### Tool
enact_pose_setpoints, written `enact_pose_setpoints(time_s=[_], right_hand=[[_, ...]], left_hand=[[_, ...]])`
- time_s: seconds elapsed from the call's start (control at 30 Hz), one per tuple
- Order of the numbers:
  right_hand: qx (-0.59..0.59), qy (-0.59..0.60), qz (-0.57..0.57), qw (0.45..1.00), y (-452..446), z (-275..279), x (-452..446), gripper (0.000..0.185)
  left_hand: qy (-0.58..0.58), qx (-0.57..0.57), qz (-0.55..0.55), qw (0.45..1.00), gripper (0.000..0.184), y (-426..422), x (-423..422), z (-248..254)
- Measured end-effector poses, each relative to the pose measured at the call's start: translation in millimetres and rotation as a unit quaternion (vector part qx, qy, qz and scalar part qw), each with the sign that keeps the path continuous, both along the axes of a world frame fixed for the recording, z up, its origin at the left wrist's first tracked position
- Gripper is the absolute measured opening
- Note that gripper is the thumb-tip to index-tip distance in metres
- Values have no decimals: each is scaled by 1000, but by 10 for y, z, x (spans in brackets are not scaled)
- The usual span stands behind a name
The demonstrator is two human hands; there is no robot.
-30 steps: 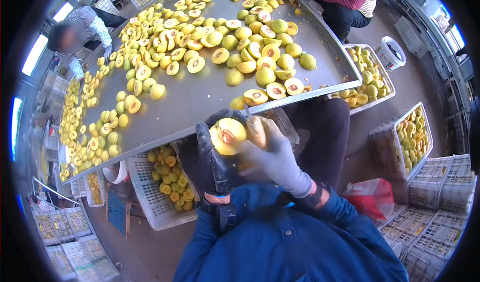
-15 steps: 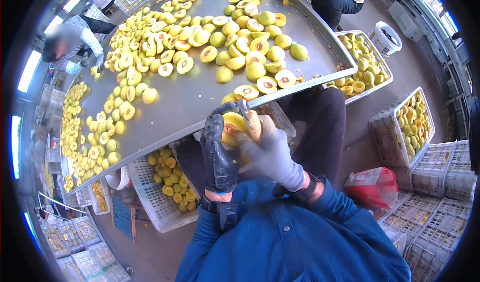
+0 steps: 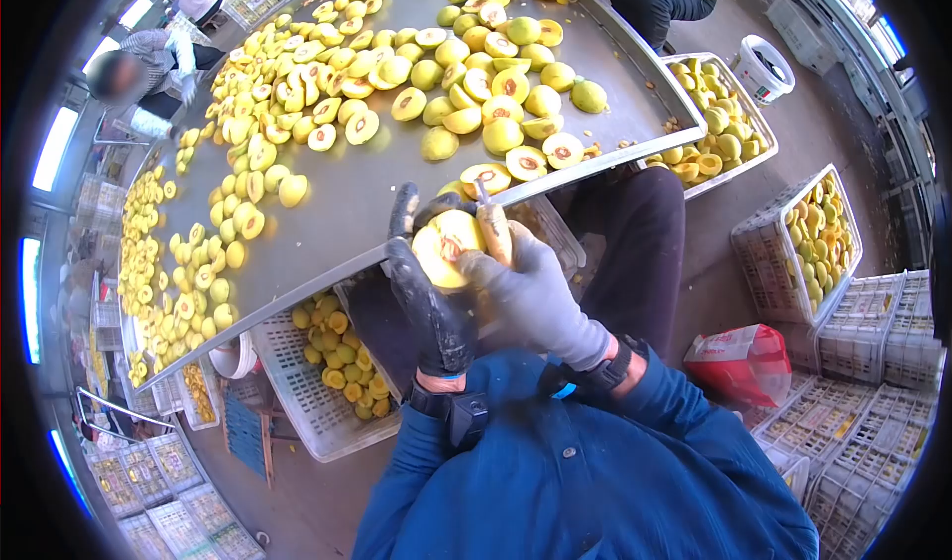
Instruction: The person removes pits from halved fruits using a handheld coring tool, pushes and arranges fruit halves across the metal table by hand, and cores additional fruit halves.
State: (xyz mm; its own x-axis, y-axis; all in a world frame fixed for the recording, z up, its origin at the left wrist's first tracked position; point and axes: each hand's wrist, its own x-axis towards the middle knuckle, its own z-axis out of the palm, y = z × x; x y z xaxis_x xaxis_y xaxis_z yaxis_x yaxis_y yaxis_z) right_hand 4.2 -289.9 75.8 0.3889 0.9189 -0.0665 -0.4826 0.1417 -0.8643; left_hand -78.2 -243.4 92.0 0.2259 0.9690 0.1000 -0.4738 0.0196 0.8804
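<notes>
My left hand (image 3: 433,312), in a black glove, holds a halved yellow fruit (image 3: 443,248) with its cut face up, just off the table's near edge. My right hand (image 3: 540,297), in a grey glove, is wrapped round a short tool with a wooden handle (image 3: 495,231). Its thumb presses on the fruit's reddish centre. The tool's tip points up and away from the fruit. Many halved fruits (image 3: 502,136) lie on the metal table (image 3: 347,208), some with brown-red centres showing.
Beneath the table's near edge stands a crate of fruit (image 3: 322,421). More fruit crates (image 3: 783,282) and a white bucket (image 3: 764,69) are at the right, above a red bag (image 3: 739,362) and stacked crates (image 3: 873,441). Two people work at the table's far side and left.
The fruit's cut face, partly covered half a second ago, shows more fully. My left fingers have spread somewhat. A gloved hand of another person now reaches over the table's far edge.
</notes>
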Motion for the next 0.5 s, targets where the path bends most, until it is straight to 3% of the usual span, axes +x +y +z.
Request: enact_pose_setpoints(time_s=[0.03,0.07,0.17,0.33,0.5], right_hand=[[5,-58,3,998,-6,-39,7,30],[-98,-358,22,928,-118,166,135,28],[-34,-557,-55,828,-217,244,141,27],[-21,-620,-31,784,-279,228,71,24],[-28,-605,-25,795,-257,204,25,22]], left_hand=[[20,5,9,1000,61,-15,-21,66],[41,9,18,999,63,-27,-44,142],[99,21,41,994,67,-40,-66,227],[142,55,83,985,68,-12,-124,222],[160,66,97,980,68,-32,-151,211]])
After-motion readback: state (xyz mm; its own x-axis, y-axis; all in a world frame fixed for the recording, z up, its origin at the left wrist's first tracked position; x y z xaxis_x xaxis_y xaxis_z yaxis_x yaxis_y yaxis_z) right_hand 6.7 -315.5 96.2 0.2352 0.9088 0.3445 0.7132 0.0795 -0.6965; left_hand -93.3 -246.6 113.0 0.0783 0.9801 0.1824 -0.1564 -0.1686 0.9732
